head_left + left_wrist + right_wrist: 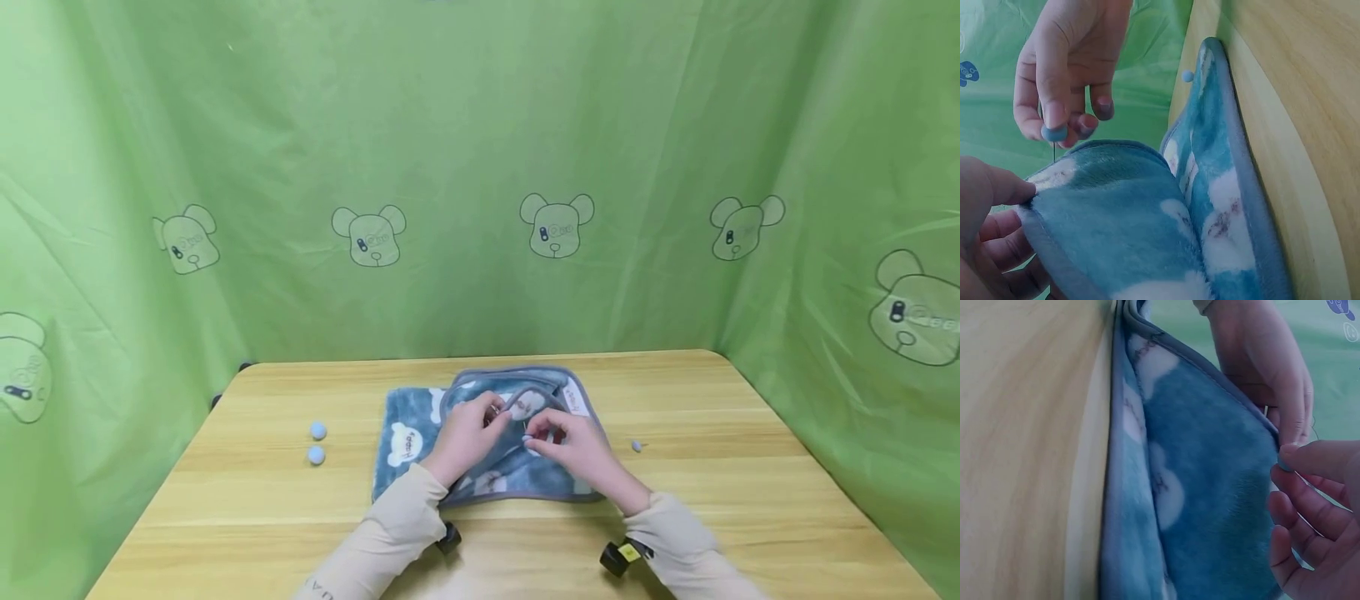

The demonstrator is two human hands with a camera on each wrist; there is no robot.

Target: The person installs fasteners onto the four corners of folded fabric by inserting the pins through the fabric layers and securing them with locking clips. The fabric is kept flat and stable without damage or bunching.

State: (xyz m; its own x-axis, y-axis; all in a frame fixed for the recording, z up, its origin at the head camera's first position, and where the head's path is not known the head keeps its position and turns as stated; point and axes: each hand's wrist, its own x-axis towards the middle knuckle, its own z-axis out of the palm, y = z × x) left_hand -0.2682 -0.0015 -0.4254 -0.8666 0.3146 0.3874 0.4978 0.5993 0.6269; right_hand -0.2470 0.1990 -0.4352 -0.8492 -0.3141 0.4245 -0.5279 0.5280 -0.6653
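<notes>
Nearest us, two pale sleeves [375,542] reach in over the wooden table [262,508], a black device [616,558] under each wrist; between and beyond them lies the teal blanket [525,479], folded, white bear shapes on its pile, grey binding round its edge; our left hand [468,429] pinches a raised bound edge between thumb and fingers; our right hand [573,446], just beside it, holds a blue-headed pin [1054,133] by its head, thumb and fingertip together, shaft pointing down at the cloth; whether it pierces the pile we cannot tell; left of the blanket we note two light blue balls [317,455]; right of it, another small blue-headed piece [636,446]; green curtain [450,100] behind.
</notes>
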